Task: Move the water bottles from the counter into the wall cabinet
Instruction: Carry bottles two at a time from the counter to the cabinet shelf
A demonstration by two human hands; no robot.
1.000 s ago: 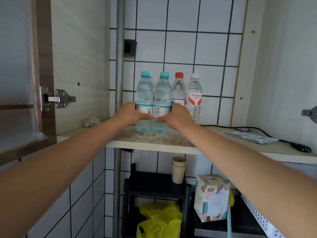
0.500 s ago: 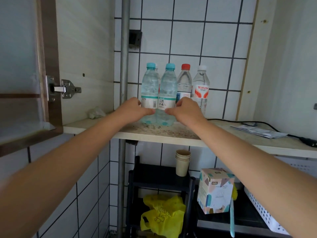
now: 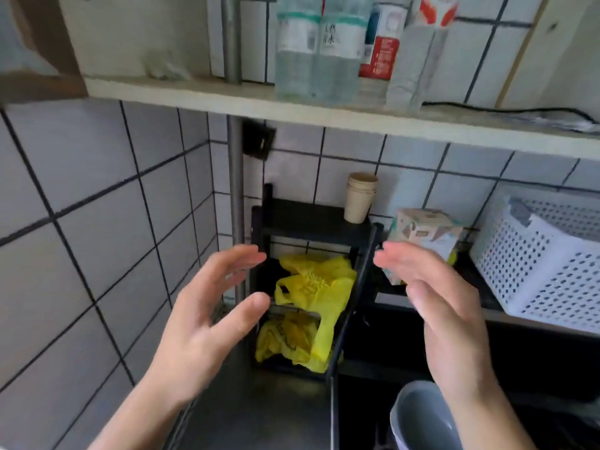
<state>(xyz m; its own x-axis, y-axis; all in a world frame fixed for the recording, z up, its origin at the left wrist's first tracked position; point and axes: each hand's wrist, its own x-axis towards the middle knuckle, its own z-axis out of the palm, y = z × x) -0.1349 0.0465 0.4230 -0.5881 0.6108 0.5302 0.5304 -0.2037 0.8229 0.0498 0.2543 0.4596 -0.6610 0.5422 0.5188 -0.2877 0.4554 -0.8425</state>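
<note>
Two clear water bottles with teal-edged labels (image 3: 319, 53) stand side by side on the wall cabinet's bottom shelf (image 3: 201, 92), their caps cut off by the top edge. Right of them stand a red-labelled bottle (image 3: 380, 47) and a bottle with a white and red label (image 3: 418, 56). Both my hands hang well below the shelf, above the counter. My left hand (image 3: 211, 313) is empty with fingers spread. My right hand (image 3: 435, 306) is empty too, palm facing left.
A black rack (image 3: 311, 222) on the steel counter (image 3: 259, 410) holds yellow plastic bags (image 3: 311, 287) and stacked paper cups (image 3: 360, 196). A patterned carton (image 3: 425, 232) and a white perforated basket (image 3: 545, 264) stand right. A grey bowl (image 3: 422, 417) sits low. A black cable (image 3: 519, 110) lies on the shelf.
Both hands have let go of the two teal-capped bottles, which stay on the cabinet shelf. The hands dropped below the shelf and opened. The view tilted down toward the counter.
</note>
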